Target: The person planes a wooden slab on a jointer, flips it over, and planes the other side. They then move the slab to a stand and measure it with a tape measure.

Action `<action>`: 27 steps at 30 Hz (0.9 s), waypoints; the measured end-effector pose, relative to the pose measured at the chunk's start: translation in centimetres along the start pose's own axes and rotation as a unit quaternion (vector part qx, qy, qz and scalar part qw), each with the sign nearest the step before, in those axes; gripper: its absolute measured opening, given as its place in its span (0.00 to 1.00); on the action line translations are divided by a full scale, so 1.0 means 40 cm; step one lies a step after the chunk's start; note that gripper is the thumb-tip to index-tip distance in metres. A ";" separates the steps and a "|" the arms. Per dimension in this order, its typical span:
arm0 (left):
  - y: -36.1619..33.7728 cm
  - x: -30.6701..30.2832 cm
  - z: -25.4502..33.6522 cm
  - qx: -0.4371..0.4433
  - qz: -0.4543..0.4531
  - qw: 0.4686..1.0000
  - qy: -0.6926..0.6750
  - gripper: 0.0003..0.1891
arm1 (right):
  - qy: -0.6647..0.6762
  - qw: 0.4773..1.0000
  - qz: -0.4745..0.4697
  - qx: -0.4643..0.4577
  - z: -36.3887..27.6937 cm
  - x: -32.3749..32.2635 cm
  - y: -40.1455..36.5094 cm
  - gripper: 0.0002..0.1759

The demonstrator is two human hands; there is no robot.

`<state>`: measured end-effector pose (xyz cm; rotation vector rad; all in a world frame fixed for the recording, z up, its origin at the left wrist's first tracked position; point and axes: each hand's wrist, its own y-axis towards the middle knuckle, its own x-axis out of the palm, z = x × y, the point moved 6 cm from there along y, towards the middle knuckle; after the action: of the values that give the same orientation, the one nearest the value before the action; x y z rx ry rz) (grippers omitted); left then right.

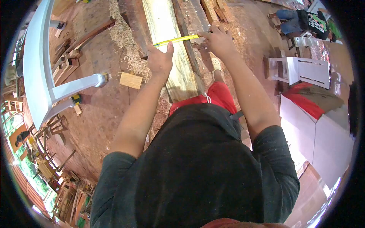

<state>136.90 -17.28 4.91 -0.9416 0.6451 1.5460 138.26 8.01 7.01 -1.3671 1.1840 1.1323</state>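
A yellow tape measure (178,39) is pulled out across the width of a pale wooden plank (182,72). My left hand (159,60) pinches the blade at the plank's left edge, thumb raised. Past the right edge, my right hand (218,41) is closed on the other end of the tape; its fingers mostly hide what they grip there. The plank runs lengthwise away from my body, with darker rough edges on both sides.
White furniture with legs (76,85) stands on the left. A small wood block (130,80) lies on the floor among shavings. To the right are a white chair (300,70), white panels (315,129) and a person (304,22). Wooden frames fill the lower left.
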 end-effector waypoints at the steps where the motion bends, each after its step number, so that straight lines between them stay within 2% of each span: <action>1: 0.000 -0.002 0.001 -0.003 -0.003 1.000 -0.005 0.40 | -0.013 1.000 0.003 0.000 -0.002 -0.001 0.000 0.24; 5: 0.006 0.002 0.001 -0.028 -0.022 0.999 -0.006 0.40 | -0.039 0.999 0.010 -0.007 -0.006 -0.015 0.001 0.25; 17: -0.005 -0.020 0.024 -0.023 -0.016 1.000 0.008 0.40 | -0.027 1.000 0.002 -0.005 -0.002 -0.007 0.004 0.26; 20: 0.001 -0.011 0.019 -0.030 -0.028 0.999 0.014 0.40 | -0.022 1.000 -0.012 0.003 -0.001 0.000 0.008 0.23; 27: 0.002 -0.012 0.020 -0.027 -0.033 0.999 0.015 0.39 | -0.016 1.000 0.003 -0.005 -0.002 -0.004 0.003 0.23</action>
<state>136.67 -16.90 5.72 -1.0189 0.5896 1.4995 138.15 7.93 7.17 -1.3488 1.1617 1.1609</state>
